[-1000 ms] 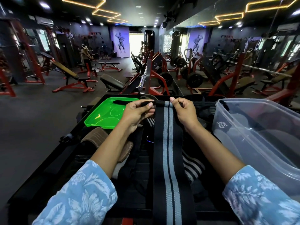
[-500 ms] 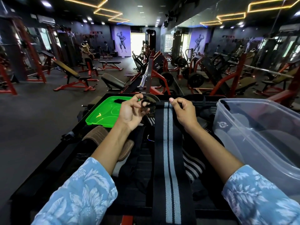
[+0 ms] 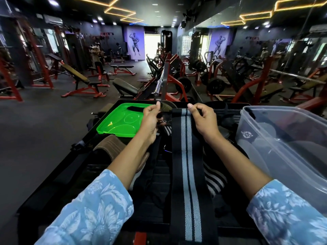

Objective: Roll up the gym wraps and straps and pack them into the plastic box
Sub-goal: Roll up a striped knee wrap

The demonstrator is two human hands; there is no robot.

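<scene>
A long black wrap with grey stripes [image 3: 187, 174] lies stretched toward me down the middle of the black platform. My left hand [image 3: 150, 119] pinches its far end at the left corner, and my right hand [image 3: 203, 119] pinches the same end at the right side. That far end is folded over into a thin first roll between my hands. A clear plastic box [image 3: 283, 142] stands open at the right, with dark rolled items showing through its wall.
The box's green lid [image 3: 120, 121] lies at the far left of the platform. A tan leather strap [image 3: 113, 145] and a black-and-white striped wrap [image 3: 214, 179] lie beside the long wrap. Gym benches and red machines fill the floor beyond.
My left hand has lifted and turned at the wrap's far end, its fingers now raised over the corner. The right hand keeps its pinch and has hardly moved.
</scene>
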